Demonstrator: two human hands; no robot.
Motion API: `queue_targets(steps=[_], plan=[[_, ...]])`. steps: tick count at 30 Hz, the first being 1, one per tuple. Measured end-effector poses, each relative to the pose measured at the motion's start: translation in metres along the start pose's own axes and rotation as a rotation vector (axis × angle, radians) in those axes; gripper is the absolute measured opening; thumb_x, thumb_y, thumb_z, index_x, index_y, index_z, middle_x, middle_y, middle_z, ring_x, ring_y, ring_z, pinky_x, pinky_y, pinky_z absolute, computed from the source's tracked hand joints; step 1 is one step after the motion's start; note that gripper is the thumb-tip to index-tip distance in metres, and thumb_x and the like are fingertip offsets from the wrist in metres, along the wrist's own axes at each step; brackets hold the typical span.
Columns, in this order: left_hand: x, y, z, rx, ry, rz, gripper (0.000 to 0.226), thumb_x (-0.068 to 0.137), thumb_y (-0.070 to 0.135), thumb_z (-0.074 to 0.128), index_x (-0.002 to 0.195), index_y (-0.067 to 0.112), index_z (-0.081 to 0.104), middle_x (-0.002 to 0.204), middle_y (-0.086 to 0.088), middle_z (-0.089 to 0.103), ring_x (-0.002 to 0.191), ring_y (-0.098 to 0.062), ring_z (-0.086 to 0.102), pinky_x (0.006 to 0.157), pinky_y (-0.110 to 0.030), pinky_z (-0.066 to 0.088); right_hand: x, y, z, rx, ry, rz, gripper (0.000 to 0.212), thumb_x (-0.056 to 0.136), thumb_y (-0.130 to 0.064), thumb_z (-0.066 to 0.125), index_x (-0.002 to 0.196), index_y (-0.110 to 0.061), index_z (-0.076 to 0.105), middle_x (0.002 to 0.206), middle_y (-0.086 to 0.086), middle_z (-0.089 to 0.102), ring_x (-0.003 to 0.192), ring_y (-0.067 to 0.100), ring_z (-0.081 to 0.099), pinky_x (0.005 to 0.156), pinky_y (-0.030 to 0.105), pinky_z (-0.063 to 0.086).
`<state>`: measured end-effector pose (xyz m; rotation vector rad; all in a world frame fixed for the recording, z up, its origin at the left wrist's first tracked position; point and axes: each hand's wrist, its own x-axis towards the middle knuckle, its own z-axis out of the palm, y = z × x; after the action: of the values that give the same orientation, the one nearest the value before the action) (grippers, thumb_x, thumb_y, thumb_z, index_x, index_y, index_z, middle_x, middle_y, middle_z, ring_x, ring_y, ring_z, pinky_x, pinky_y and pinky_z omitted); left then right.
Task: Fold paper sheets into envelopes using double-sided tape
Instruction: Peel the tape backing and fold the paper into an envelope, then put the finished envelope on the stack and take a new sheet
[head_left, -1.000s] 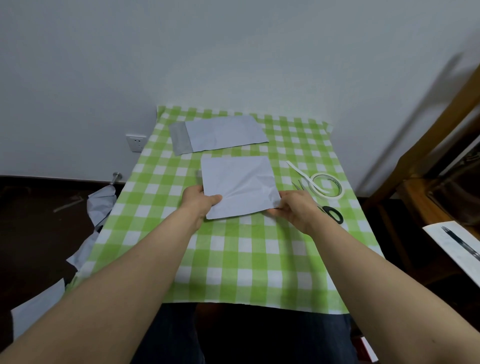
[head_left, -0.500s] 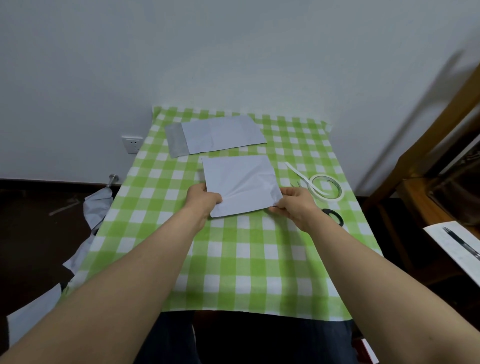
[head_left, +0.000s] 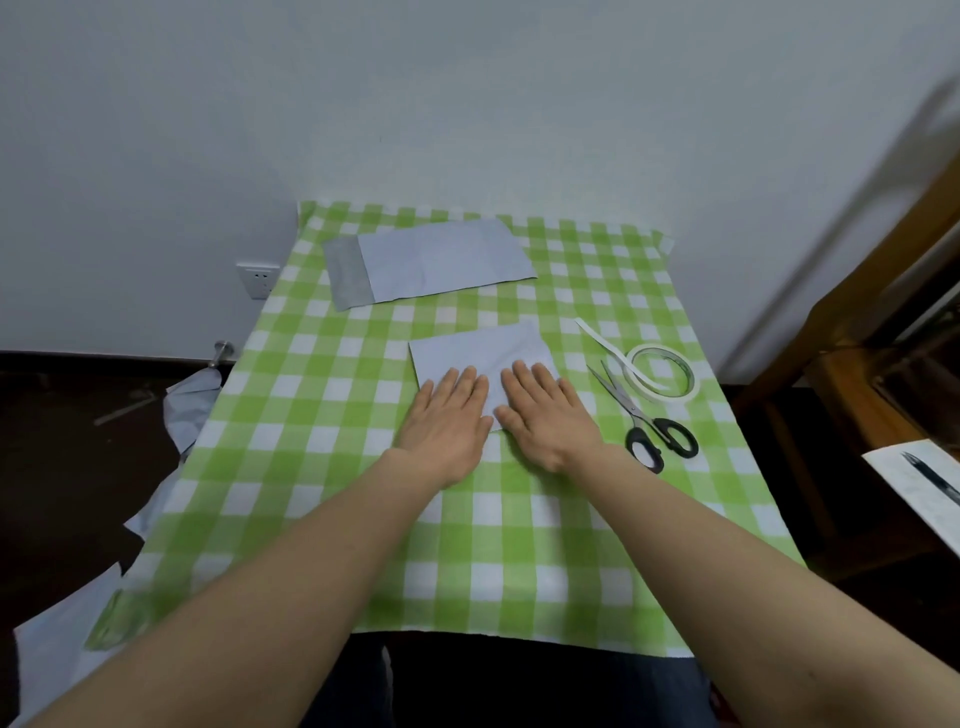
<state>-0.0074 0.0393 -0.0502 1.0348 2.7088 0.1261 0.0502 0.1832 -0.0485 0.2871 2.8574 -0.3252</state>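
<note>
A folded white paper sheet (head_left: 480, 348) lies in the middle of the green-checked tablecloth (head_left: 322, 467). My left hand (head_left: 449, 421) and my right hand (head_left: 543, 410) press flat on its near half, palms down, fingers stretched side by side. They hold nothing. A finished envelope (head_left: 431, 262) with a grey flap at its left end lies at the back of the table. To the right sits a roll of double-sided tape (head_left: 660, 371) with a loose strip trailing toward the back.
Black-handled scissors (head_left: 644, 421) lie right of my right hand, next to the tape. Paper scraps (head_left: 189, 405) hang off the table's left side above the dark floor. A wooden chair (head_left: 883, 322) and a sheet with a pen (head_left: 930, 483) are at the right.
Both hands let go of the sheet's near corners and now lie flat on top of it. The sheet looks folded shorter than before.
</note>
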Motion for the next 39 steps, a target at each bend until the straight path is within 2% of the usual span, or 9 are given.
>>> queue_targets(steps=[6, 9, 12, 16, 23, 29, 32, 35, 39], plan=[[0.002, -0.002, -0.003, -0.005, 0.014, -0.014, 0.053, 0.102, 0.041, 0.014, 0.151, 0.026, 0.004, 0.159, 0.002, -0.007, 0.146, -0.019, -0.010, 0.117, -0.041, -0.003, 0.006, 0.002, -0.008, 0.106, 0.093, 0.039, 0.053, 0.102, -0.042, 0.019, 0.151, -0.027, 0.009, 0.159, -0.001, -0.008, 0.147, 0.019, -0.010, 0.119, 0.036, -0.001], [0.005, -0.002, -0.006, -0.025, -0.036, -0.062, 0.052, 0.101, 0.043, 0.019, 0.150, 0.032, 0.005, 0.159, 0.002, -0.010, 0.145, -0.022, -0.011, 0.116, -0.049, -0.002, 0.014, 0.003, -0.014, 0.138, 0.113, 0.110, 0.055, 0.100, -0.038, 0.034, 0.149, -0.019, 0.018, 0.160, 0.005, 0.000, 0.147, 0.025, 0.007, 0.116, 0.038, 0.016], [0.008, -0.005, -0.008, -0.089, -0.017, -0.102, 0.058, 0.098, 0.047, 0.029, 0.150, 0.033, 0.008, 0.158, 0.001, -0.012, 0.145, -0.021, -0.012, 0.115, -0.050, -0.001, 0.025, 0.000, -0.024, 0.356, 0.237, 0.243, 0.056, 0.091, -0.032, 0.055, 0.137, -0.007, 0.035, 0.148, 0.011, 0.028, 0.132, 0.030, 0.036, 0.103, 0.038, 0.034], [0.011, -0.010, -0.009, -0.137, 0.034, -0.086, 0.065, 0.096, 0.046, 0.037, 0.151, 0.028, 0.007, 0.159, -0.002, -0.010, 0.146, -0.021, -0.007, 0.118, -0.046, 0.005, 0.035, -0.002, -0.043, 0.721, 0.276, 0.378, 0.064, 0.084, -0.019, 0.065, 0.137, -0.002, 0.034, 0.139, 0.014, 0.039, 0.125, 0.030, 0.044, 0.097, 0.036, 0.040], [0.012, -0.016, -0.016, -0.343, 0.163, -0.141, 0.079, 0.093, 0.036, 0.052, 0.151, 0.014, 0.002, 0.159, -0.006, -0.008, 0.146, -0.020, -0.007, 0.117, -0.031, 0.004, 0.041, 0.002, -0.048, 1.181, 0.262, 0.499, 0.016, 0.078, 0.006, 0.059, 0.087, -0.007, 0.060, 0.090, 0.011, 0.061, 0.084, 0.028, 0.059, 0.077, 0.039, 0.052], [0.027, -0.018, -0.030, -0.965, 0.336, -0.495, 0.097, 0.080, 0.030, 0.073, 0.150, 0.009, 0.010, 0.153, -0.012, 0.026, 0.139, -0.026, 0.029, 0.112, -0.040, 0.029, 0.036, 0.011, -0.055, 1.576, 0.291, 0.522, 0.030, 0.082, 0.005, 0.063, 0.112, 0.002, 0.056, 0.100, 0.017, 0.067, 0.082, 0.029, 0.065, 0.079, 0.047, 0.055], [0.034, -0.022, -0.036, -1.236, 0.343, -0.559, 0.081, 0.080, 0.017, 0.073, 0.145, 0.003, 0.027, 0.147, -0.016, 0.037, 0.132, -0.027, 0.042, 0.108, -0.040, 0.037, 0.030, 0.013, -0.062, 1.686, 0.279, 0.450, 0.021, 0.084, 0.004, 0.063, 0.104, -0.002, 0.059, 0.086, 0.010, 0.067, 0.070, 0.024, 0.066, 0.062, 0.037, 0.056], [0.038, -0.023, -0.040, -1.366, 0.388, -0.564, 0.069, 0.083, 0.009, 0.069, 0.142, 0.003, 0.034, 0.144, -0.016, 0.042, 0.124, -0.029, 0.050, 0.103, -0.045, 0.043, 0.026, 0.017, -0.063, 1.659, 0.194, 0.390, 0.036, 0.076, 0.007, 0.069, 0.110, 0.001, 0.060, 0.099, 0.014, 0.069, 0.080, 0.028, 0.068, 0.073, 0.039, 0.057], [0.048, -0.020, -0.044, -1.363, 0.444, -0.570, 0.052, 0.093, 0.003, 0.051, 0.142, 0.003, 0.035, 0.130, -0.015, 0.052, 0.116, -0.023, 0.052, 0.092, -0.018, 0.043, 0.030, 0.020, -0.061, 1.538, 0.257, 0.460, 0.035, 0.080, 0.014, 0.061, 0.112, 0.003, 0.057, 0.104, 0.016, 0.064, 0.087, 0.030, 0.062, 0.071, 0.036, 0.054]])
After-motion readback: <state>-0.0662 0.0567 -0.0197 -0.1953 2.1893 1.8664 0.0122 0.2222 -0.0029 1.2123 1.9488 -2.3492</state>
